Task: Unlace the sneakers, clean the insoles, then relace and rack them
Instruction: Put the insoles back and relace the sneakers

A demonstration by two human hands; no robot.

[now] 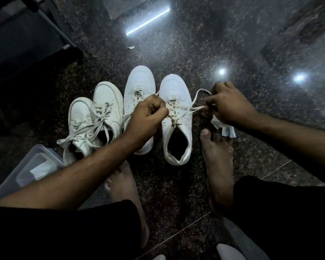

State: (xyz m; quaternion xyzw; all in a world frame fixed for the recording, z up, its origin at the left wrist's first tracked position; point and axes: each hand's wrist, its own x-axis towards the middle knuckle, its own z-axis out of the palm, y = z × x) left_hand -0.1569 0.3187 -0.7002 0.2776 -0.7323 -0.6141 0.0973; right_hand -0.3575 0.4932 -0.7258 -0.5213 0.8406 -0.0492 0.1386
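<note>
Several white sneakers stand on the dark stone floor with toes pointing away from me. The rightmost sneaker [176,113] is laced, and its lace [190,107] is stretched out to both sides. My left hand [145,117] is shut on one lace end just left of that shoe's eyelets. My right hand [227,104] pinches the other end, pulled out to the right with a loop above the fingers. The neighbouring sneaker [139,91] is partly hidden by my left hand. Two more sneakers [94,117] at the left have loose laces.
A clear plastic box [32,169] with a white cloth inside sits at the lower left. A crumpled white wipe [226,128] lies under my right hand. My bare feet [218,166] rest on the floor near the shoes. A dark rack frame [51,23] stands at the upper left.
</note>
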